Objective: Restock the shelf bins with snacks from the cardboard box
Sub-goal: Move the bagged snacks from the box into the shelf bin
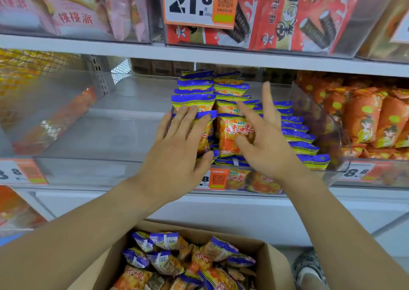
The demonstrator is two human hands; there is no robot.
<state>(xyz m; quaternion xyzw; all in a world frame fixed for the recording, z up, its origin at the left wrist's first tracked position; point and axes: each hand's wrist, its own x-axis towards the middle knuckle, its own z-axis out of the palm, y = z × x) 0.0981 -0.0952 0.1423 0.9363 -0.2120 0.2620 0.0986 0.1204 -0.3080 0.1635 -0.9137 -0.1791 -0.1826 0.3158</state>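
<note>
Both hands work inside the clear shelf bin (327,121) on the middle shelf: the left hand (177,154) lies with straight fingers pressed flat against the left row of blue-and-orange snack packets (194,99), while the right hand (263,143), fingers spread and clamped on nothing, touches the front packet (232,132) of the middle row. This looks like the tidying step, squaring upright rows after a placement. The cardboard box (274,265) below holds many loose packets, so the next move likely calls for reaching down, gathering a handful and slotting it into the bin's empty left side
</note>
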